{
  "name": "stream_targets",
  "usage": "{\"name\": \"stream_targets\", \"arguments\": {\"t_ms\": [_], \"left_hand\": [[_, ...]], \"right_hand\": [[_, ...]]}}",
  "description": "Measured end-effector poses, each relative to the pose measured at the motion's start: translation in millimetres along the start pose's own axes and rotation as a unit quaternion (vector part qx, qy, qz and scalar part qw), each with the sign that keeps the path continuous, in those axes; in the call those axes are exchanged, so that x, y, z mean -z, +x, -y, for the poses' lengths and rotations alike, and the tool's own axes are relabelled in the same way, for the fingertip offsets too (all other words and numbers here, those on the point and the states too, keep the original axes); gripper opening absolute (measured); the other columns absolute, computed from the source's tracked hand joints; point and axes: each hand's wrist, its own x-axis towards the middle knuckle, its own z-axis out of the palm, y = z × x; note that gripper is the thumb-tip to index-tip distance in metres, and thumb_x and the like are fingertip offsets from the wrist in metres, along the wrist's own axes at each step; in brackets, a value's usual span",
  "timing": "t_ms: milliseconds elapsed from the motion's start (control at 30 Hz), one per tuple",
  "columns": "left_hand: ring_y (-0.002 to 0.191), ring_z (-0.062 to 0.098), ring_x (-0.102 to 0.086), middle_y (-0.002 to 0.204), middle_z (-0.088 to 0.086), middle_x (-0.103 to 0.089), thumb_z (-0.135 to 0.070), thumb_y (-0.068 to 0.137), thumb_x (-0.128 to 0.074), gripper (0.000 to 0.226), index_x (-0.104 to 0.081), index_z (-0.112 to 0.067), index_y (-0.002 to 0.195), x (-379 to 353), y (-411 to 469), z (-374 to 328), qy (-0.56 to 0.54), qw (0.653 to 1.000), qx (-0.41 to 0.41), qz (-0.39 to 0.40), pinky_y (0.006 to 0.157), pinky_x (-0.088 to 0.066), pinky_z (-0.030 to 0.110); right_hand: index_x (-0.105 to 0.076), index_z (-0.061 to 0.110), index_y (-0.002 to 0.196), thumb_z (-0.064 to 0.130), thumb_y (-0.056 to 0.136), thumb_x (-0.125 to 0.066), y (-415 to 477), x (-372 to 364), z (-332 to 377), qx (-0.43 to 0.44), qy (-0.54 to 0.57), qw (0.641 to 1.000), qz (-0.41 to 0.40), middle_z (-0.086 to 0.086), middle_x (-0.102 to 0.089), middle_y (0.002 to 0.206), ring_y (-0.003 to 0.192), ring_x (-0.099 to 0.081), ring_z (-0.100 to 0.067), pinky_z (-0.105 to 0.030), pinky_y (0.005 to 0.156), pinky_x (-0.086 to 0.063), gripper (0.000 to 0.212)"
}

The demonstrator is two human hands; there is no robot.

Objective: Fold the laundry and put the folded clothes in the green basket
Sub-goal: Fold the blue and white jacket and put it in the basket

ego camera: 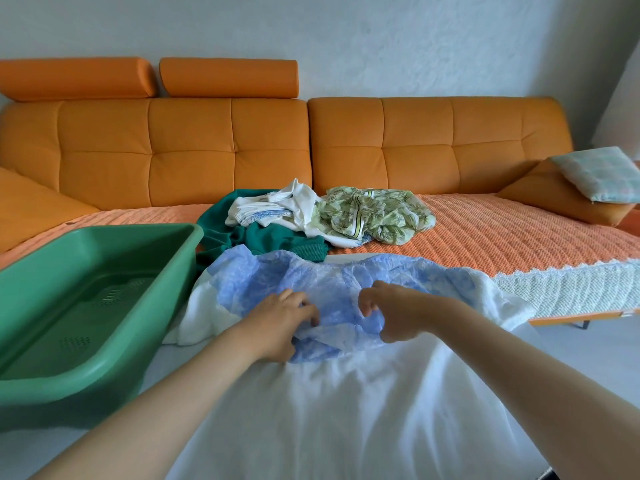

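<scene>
White, thin cloth of a blue-printed white garment [346, 403] spreads smooth and softly creased across the near edge of the seat. Its crinkled blue part is bunched between the hands. The left hand [277, 327] and right hand [394, 313] each curl their fingers into that blue fabric. To the left sits the green basket [69, 382], glossy rectangular plastic. Behind lie a dark green garment [277, 242], a white garment [277, 206] and a leaf-print garment [374, 213], crumpled on an orange woven cover [502, 230]. A tufted orange sofa [207, 150] backs a pale textured wall [346, 39].
</scene>
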Motion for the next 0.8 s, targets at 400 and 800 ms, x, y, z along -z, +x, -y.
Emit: {"name": "stream_targets", "arguments": {"t_ms": [400,800], "left_hand": [[0.052,0.022,-0.042,0.064,0.002,-0.038,0.001,0.065,-0.044,0.021,-0.038,-0.019,0.061,3.3,19.8,-2.5,0.042,0.957,-0.064,-0.281,0.046,-0.017,0.027],[0.098,0.025,-0.056,0.092,-0.004,-0.059,-0.013,0.084,-0.047,0.019,-0.062,-0.024,0.080,7.2,30.0,-9.4,-0.110,0.984,0.051,-0.133,0.081,-0.049,0.041]], "right_hand": [[-0.038,0.025,0.073,0.002,0.080,-0.052,23.3,-19.2,7.4,0.080,-0.016,0.969,-0.233,0.005,-0.043,0.074,0.067,-0.045,-0.026,-0.033,0.054,-0.038,0.027],[-0.049,0.020,0.072,0.043,0.096,-0.043,28.1,-9.4,26.3,-0.041,-0.068,0.979,-0.186,0.001,-0.052,0.074,0.078,-0.055,-0.023,-0.031,0.062,-0.039,0.034]]}}
